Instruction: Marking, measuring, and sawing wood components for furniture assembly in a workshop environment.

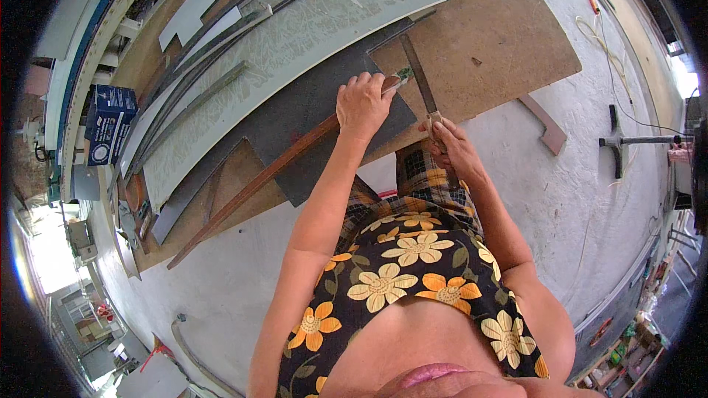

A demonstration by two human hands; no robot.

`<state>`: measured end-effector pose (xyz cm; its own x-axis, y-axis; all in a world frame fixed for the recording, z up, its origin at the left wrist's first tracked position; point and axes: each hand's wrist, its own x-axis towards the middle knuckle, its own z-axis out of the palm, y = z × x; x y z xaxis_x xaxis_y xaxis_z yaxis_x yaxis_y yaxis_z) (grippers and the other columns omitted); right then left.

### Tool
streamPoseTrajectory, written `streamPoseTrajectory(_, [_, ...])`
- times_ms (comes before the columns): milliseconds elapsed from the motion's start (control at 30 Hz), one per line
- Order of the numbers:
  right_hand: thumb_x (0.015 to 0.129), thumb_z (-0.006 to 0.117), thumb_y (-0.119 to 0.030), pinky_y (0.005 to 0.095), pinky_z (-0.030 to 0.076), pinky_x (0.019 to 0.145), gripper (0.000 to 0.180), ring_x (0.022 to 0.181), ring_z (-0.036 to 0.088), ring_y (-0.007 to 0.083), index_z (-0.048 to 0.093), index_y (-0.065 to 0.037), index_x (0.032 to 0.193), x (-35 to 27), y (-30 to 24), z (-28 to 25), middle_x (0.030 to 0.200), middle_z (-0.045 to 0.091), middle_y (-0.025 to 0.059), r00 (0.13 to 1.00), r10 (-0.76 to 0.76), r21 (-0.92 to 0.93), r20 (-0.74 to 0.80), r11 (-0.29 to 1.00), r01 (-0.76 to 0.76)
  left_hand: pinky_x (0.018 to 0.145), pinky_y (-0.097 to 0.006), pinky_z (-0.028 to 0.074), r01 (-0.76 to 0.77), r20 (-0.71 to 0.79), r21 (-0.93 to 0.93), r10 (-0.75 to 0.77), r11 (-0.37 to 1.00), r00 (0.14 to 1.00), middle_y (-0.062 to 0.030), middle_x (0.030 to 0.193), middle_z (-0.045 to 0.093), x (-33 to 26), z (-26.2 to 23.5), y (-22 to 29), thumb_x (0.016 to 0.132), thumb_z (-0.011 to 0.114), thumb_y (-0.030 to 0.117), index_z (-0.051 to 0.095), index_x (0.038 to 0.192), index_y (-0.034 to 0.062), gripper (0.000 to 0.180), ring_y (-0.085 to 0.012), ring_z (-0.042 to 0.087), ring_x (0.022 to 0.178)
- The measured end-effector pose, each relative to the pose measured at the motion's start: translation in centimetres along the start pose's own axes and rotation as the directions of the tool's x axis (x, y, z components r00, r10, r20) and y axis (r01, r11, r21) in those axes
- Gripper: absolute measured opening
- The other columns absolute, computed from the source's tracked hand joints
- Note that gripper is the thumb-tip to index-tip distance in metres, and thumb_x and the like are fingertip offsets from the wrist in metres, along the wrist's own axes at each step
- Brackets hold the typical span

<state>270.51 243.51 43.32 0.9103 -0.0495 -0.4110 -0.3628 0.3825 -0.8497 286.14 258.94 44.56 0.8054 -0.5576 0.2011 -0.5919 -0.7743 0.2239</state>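
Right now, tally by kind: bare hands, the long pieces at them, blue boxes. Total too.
Bare hands: 2 (left hand, right hand)
Long brown strip at the left hand: 1
Slim dark tool in the right hand's grip: 1
Blue box: 1
Total: 5

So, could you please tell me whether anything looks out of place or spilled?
The notched brown piece, right of the hands, looks askew: it juts from under the board's edge at an angle, out of line with it. I see no spill.
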Motion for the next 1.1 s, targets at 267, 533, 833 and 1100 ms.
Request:
streamPoseTrajectory(267, [0.106, 0.039, -0.028, 0.0207, 0.027, 0.04, 0.03, 0.047, 0.033, 0.0039, 0.058, -0.006, 0.113, 0.9, -0.3, 0.2, 0.064, 0.042, -0.0048, 0.999, 0.036, 0.11, 0.019, 0.993, -0.038, 0.075, -0.043, 0.051, 0.007, 0.012, 0.003, -0.007, 1.0, 1.0, -0.0088, 0.092, 0.065, 0.1, 0.1, -0.1, 0.084, 0.07, 0.036, 0.067, 0.102, 0.0081, 0.033, -0.0278, 0.064, 0.091])
streamPoseTrajectory(533, [0.106, 0.039, -0.026, 0.0196, 0.026, 0.038, 0.029, 0.044, 0.032, 0.0033, 0.057, -0.005, 0.115, 0.5, -0.1, 0.0, 0.063, 0.042, -0.0054, 0.997, 0.068, 0.136, -0.028, 0.989, -0.064, 0.074, -0.043, 0.051, 0.001, -0.007, 0.012, -0.001, 1.0, 1.0, -0.0082, 0.091, 0.065, 0.0, 0.2, -0.4, 0.085, 0.069, 0.036, 0.067, 0.1, 0.0085, 0.031, -0.0276, 0.065, 0.089])
streamPoseTrajectory(833, [0.105, 0.041, -0.029, 0.0208, 0.028, 0.044, 0.026, 0.052, 0.037, 0.0049, 0.058, -0.009, 0.109, 2.0, -0.3, 0.3, 0.064, 0.043, -0.0053, 0.992, 0.05, 0.164, 0.117, 0.984, -0.069, 0.073, -0.042, 0.05, -0.013, -0.039, 0.001, 0.013, 1.0, 0.999, -0.0085, 0.089, 0.065, 0.1, 0.3, -0.3, 0.083, 0.071, 0.035, 0.067, 0.096, 0.0083, 0.03, -0.0279, 0.064, 0.088])
streamPoseTrajectory(1100, [0.105, 0.041, -0.027, 0.021, 0.027, 0.044, 0.027, 0.052, 0.037, 0.0049, 0.06, -0.007, 0.109, 2.3, -1.0, 0.2, 0.066, 0.046, -0.0049, 1.0, -0.011, 0.059, 0.026, 0.998, 0.01, 0.074, -0.043, 0.05, -0.011, -0.028, -0.005, 0.011, 1.0, 1.0, -0.008, 0.09, 0.065, 0.1, 0.1, 0.0, 0.083, 0.071, 0.035, 0.066, 0.096, 0.0087, 0.03, -0.0281, 0.064, 0.088])
